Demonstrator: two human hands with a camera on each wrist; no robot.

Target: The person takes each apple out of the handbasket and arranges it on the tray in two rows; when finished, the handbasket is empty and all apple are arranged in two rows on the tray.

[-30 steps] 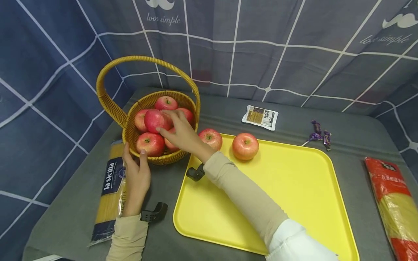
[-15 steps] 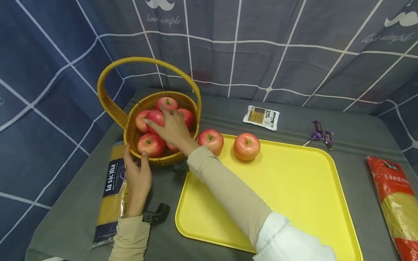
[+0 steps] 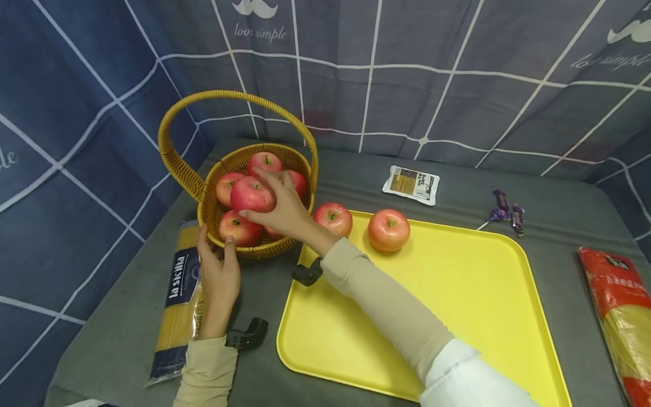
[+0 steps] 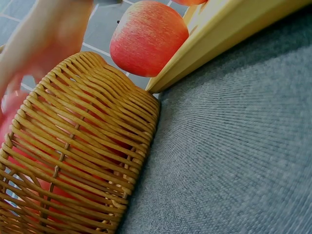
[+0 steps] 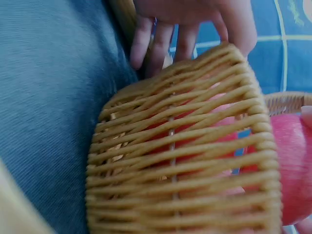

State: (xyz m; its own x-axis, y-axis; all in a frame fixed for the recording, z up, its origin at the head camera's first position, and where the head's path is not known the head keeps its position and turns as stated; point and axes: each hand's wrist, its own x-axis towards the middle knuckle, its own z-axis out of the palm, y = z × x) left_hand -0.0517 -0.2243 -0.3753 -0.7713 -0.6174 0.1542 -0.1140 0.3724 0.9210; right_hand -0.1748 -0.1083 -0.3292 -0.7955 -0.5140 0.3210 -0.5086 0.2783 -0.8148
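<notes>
In the head view a brown wicker basket (image 3: 205, 223) with a tall arched handle holds several red apples. My right hand (image 3: 291, 213) reaches over the basket's right side and grips an apple (image 3: 251, 195) on top of the pile, thumb near its lower edge and fingers over the far side. At the near-left rim my left hand (image 3: 221, 282) grips the basket, thumb at the edge and fingers along the outer wall. The right wrist view shows the left-hand fingers (image 5: 161, 41) against the wicker (image 5: 180, 161). Two more apples, one red (image 3: 333, 219) and one paler (image 3: 389, 230), sit at the tray's far-left edge.
A yellow tray (image 3: 432, 305) lies right of the basket, under my right forearm. A spaghetti pack (image 3: 178, 305) lies left of my left hand. Behind the tray are a white sachet (image 3: 412, 185) and purple-wrapped sweets (image 3: 500, 212). A red-and-yellow packet (image 3: 617, 316) lies far right.
My right hand first closed over the top apple from above, then turned back towards its right side; the apple shifted and its stem now shows. The left hand stays at the rim.
</notes>
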